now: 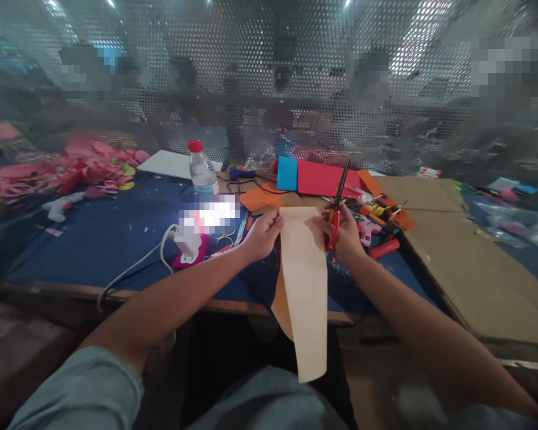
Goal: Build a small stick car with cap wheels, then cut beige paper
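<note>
A long beige sheet [305, 280], paper or felt, hangs over the table's front edge, with a tan-orange part curling out behind its left side. My left hand [265, 235] is closed on the sheet's upper left corner. At the upper right corner, my right hand [344, 234] is closed around red-handled scissors [339, 200], whose dark blades point upward, away from the sheet. The thumb side of that hand also pinches the sheet's edge. Fingertips behind the sheet are hidden.
A water bottle [202, 173] and a power strip [189, 260] with a white cable stand left. Pink scraps [78, 161] are heaped further left. Red and blue sheets [323, 177] lie behind my hands; cardboard [470, 269] covers the right. A perforated metal screen [269, 77] closes the back.
</note>
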The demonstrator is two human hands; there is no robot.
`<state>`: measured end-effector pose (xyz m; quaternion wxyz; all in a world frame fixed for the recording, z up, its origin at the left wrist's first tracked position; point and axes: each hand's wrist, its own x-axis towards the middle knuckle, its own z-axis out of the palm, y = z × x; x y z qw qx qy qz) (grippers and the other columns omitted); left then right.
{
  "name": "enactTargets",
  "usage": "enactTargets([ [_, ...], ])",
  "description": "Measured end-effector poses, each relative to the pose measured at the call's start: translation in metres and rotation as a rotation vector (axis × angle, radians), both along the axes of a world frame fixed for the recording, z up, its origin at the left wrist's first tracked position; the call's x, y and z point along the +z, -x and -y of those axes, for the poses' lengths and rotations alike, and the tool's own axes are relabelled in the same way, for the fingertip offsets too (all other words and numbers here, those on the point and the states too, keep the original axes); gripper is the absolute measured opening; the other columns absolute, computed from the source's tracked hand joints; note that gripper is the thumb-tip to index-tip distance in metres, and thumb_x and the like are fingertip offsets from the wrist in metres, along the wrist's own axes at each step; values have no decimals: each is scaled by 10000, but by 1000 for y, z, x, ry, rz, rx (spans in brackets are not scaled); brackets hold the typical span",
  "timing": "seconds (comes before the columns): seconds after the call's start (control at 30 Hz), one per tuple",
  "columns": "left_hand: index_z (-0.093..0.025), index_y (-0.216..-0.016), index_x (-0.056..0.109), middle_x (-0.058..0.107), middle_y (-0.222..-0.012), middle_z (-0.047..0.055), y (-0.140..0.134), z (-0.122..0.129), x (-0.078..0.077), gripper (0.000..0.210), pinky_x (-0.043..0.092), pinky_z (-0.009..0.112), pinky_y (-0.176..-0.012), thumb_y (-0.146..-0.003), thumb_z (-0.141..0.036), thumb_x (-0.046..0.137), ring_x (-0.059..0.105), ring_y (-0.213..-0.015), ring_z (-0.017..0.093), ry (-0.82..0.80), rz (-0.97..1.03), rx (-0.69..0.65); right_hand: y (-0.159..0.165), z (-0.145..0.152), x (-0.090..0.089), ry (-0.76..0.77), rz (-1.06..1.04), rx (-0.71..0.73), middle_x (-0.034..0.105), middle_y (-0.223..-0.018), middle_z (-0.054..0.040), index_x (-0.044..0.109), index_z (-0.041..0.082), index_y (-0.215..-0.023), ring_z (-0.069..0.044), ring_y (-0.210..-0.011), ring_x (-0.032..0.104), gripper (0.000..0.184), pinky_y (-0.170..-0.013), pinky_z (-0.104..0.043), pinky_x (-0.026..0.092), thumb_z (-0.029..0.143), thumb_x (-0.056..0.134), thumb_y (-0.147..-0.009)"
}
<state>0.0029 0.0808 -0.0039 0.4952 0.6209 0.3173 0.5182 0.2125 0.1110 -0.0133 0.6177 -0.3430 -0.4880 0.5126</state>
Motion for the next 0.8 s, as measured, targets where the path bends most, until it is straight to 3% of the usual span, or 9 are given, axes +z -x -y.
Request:
enactTargets([
  [0.2, -177, -1004, 623, 684, -754, 18, 0, 2, -3, 403, 523, 314, -727, -998, -580, 636, 634, -716, 184, 28, -29, 8, -1, -3, -5, 26, -34, -32, 644, -744, 76, 586, 293, -962, -120, -603, 602, 569, -541, -240, 483, 310, 1011, -585],
  [0.33, -178, -978, 641, 702, -799, 36, 0, 1, -5, 390, 532, 321, -728, -988, -568, 657, 653, -758, 202, 45, -59, 46, -3, -5, -7, 28, -53, -23, 655, -752, 73, 582, 287, -964, -124, -606, 624, 573, -542, -245, 507, 317, 1016, -590],
  [0.53, -177, -975, 675, 679, -753, 39, 0, -2, -9, 429, 538, 333, -704, -935, -602, 727, 657, -740, 216, 44, -60, 58, -5, -5, -5, 61, -77, -42, 634, -706, 88, 581, 293, -961, -92, -479, 530, 576, -395, -208, 391, 317, 1014, -582],
  [0.8, -194, -969, 603, 639, -672, 7, 1, -2, -12, 514, 448, 289, -545, -951, -706, 649, 561, -539, 149, 60, -84, -1, -4, -7, -5, 59, -114, -82, 704, -755, 68, 592, 275, -930, -93, -530, 599, 592, -439, -185, 467, 278, 1024, -526],
])
